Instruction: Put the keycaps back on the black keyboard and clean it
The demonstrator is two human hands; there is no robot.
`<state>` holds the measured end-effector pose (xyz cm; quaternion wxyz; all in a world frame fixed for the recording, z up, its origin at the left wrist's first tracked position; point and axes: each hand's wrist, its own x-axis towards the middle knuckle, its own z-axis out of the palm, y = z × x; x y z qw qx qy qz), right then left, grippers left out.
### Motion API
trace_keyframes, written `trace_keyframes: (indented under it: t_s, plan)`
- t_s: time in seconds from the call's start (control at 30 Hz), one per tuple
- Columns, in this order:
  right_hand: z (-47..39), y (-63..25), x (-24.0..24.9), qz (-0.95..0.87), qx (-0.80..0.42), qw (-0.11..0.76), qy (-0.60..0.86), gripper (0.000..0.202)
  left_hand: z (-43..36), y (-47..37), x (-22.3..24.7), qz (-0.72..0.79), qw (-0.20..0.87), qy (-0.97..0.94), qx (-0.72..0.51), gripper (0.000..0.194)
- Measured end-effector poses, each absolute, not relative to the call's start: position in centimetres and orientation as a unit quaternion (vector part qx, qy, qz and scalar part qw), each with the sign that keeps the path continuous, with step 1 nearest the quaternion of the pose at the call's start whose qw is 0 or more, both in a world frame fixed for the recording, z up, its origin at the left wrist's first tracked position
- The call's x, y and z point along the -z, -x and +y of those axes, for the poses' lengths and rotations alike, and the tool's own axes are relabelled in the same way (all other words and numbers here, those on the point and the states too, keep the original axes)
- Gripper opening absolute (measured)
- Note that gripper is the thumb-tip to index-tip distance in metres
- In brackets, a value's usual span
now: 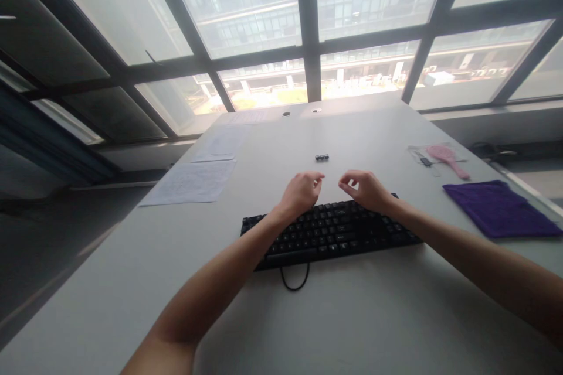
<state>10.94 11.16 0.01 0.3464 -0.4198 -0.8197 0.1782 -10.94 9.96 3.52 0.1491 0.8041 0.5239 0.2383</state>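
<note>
Two bare hands, fingertips turned toward each other with a narrow gap between. Left grip (pixel 303 190): fingers curled, thumb side facing the other hand; can't tell if anything is pinched, tips too small. Right grip (pixel 367 187): thumb and forefinger bent toward each other in a loose ring, other fingers folded; no object visible, contact at the tips unclear. Both sit over the far edge of the black keyboard (pixel 329 233), forearms crossing its two ends; touching or just above, can't tell. Hands brought this close probably so both can work on one small spot. Keyboard lies flat, long side toward the person, likely for easy reach along its whole length; cable loop (pixel 295 288) pokes out at the near edge. Just beyond the hands, three small dark pieces (pixel 322 157), maybe keycaps, lined up in a row, presumably to keep them together and in sight. Farther out on the white surface (pixel 352 316): papers (pixel 193 181) at left; purple cloth (pixel 501 211), folded, at right, with a pink handled item (pixel 444 155) beyond it, all well off to the sides, likely to leave working room. Windows (pixel 369 0) behind
</note>
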Motion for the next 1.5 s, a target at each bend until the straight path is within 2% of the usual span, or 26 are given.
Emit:
trace_keyframes:
  t_s: [0.07,0.13,0.23,0.33,0.5,0.8,0.93,1.0,1.2,1.5]
  plan:
    - [14.4,-10.1,-0.8,-0.804,-0.146,0.351,0.458,0.011,13.9,11.6,-4.0,0.568,0.140,-0.775,-0.241,0.026]
    - [18.0,-9.1,-1.3,-0.811,-0.111,0.314,0.481,0.010,17.7,11.9,-3.9,0.593,0.132,-0.757,-0.240,0.024]
    - [22.5,-7.5,-1.2,-0.825,-0.072,0.233,0.510,0.020,21.8,11.6,-2.9,0.602,0.137,-0.751,-0.234,0.025]
    - [25.1,-6.5,-0.4,-0.833,-0.070,0.195,0.514,0.024,23.7,11.0,-1.6,0.604,0.149,-0.748,-0.229,0.025]
    - [26.3,-5.8,0.8,-0.843,-0.086,0.175,0.501,0.019,24.2,10.1,-0.3,0.592,0.175,-0.753,-0.228,0.020]
    - [23.4,-8.4,0.7,-0.842,-0.112,0.232,0.474,0.013,20.0,9.8,-1.2,0.592,0.193,-0.743,-0.247,0.013]
    - [18.9,-12.5,0.5,-0.803,-0.217,0.338,0.440,0.008,14.8,9.1,-2.0,0.552,0.265,-0.746,-0.262,0.008]
    - [16.1,-14.3,0.4,-0.786,-0.269,0.356,0.428,0.010,12.2,8.3,-2.2,0.515,0.321,-0.746,-0.274,0.008]
    - [9.7,-16.5,0.6,-0.771,-0.333,0.319,0.440,0.010,8.0,6.0,-2.0,0.487,0.363,-0.748,-0.268,0.012]
    - [9.1,-16.0,1.1,-0.791,-0.283,0.327,0.434,0.010,7.7,5.7,-0.7,0.493,0.362,-0.733,-0.297,0.012]
